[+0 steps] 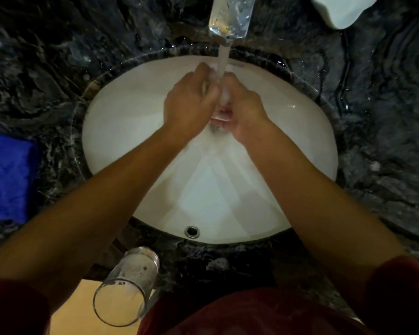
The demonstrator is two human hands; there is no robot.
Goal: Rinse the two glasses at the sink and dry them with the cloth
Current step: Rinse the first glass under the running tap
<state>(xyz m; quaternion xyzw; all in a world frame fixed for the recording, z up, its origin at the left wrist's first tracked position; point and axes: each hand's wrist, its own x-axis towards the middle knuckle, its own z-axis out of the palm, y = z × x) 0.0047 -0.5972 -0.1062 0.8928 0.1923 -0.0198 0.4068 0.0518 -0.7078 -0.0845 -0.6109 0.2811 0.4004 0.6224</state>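
— Blue cloth (6,176) lies at nine o'clock, cut by the frame's left edge, on the dark marble counter (58,68), well apart from the sink rim.

— And the glasses?

— One glass (127,287) stands at seven o'clock on the counter's front edge, just beside the left forearm. The other glass (221,110) shows only as a blur between the hands, under the water stream.

— How do the hands sit?

— Left hand (188,102) and right hand (246,110) are pressed close together at the centre, fingers curled around that glass, over the white sink (121,131).

— Open room?

— The basin's six o'clock half is open down to the overflow hole (192,231). The faucet (229,18) juts in at twelve; a white dish (341,10) sits at one o'clock.
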